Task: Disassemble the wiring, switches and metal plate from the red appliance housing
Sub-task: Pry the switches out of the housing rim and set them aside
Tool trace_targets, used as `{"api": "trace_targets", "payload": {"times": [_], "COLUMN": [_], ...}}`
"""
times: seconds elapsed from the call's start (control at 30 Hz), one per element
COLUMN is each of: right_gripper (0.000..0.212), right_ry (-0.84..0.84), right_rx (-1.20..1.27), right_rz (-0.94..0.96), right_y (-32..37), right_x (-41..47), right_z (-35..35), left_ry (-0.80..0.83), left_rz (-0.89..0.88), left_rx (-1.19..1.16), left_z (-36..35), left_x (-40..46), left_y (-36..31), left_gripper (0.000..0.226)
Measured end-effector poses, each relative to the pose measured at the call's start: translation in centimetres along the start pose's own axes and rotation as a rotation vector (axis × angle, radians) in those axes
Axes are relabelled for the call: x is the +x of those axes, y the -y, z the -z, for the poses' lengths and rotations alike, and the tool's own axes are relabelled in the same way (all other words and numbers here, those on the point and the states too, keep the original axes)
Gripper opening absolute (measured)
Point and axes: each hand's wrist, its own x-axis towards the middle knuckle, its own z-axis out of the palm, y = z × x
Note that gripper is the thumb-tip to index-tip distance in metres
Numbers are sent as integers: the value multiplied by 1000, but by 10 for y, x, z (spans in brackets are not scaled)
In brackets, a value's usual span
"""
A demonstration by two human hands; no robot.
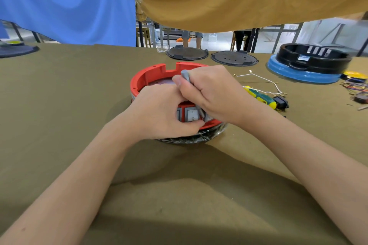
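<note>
Two hands are crowded over the red housing (148, 74), which sits upside down on the desk (59, 105) at the middle of the frame. The left hand (159, 113) wraps the near wall, its grip curled round the rim with the thumb pressed just under the switches (190, 115). The right hand (215, 95) has its grip clamped on a grey tool (185, 75) whose handle sticks up between thumb and fingers; the working end goes down beside the right-hand switch, though I cannot tell what it touches.

To my eye the job is part done. A bundle of white wires (262, 83) already lies loose on the desk, right of centre, with a yellow-and-green screwdriver (260, 97) and a small black part (281, 102) next to it. The two grey rocker switches remain seated in the housing wall, so those are left. A dark plate (161, 81) shows inside the housing; if that is the metal plate, it has yet to come out.
</note>
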Motion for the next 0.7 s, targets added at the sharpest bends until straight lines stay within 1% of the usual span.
{"api": "trace_targets", "payload": {"times": [0.17, 0.27, 0.3, 0.43, 0.5, 0.57, 0.63, 0.7], "right_gripper": [44, 45, 45, 47, 51, 52, 50, 44], "right_ry": [61, 27, -28, -365, -454, -459, -398, -345], "right_rx": [25, 107, 157, 432, 453, 421, 369, 382], "right_rz": [-16, -51, -80, -269, -331, -346, -335, -337], "right_y": [0, -2, -4, -17, -26, -30, -30, -28], "right_x": [5, 0, -4, -18, -20, -21, -21, -22], "right_z": [2, -1, -1, 9, 16, 18, 16, 14], "left_ry": [2, 9, 21, 50, 54, 59, 61, 57], "left_rz": [4, 5, 16, 43, 43, 40, 38, 40], "left_rx": [10, 13, 27, 124, 127, 123, 125, 122], "left_z": [-1, 1, 1, -1, -1, -1, -1, 0], "left_x": [0, 0, 0, 2, 2, 3, 3, 3], "left_y": [0, -2, -3, -3, -3, -2, -2, -2], "left_gripper": [36, 35, 35, 49, 51, 53, 53, 52]}}
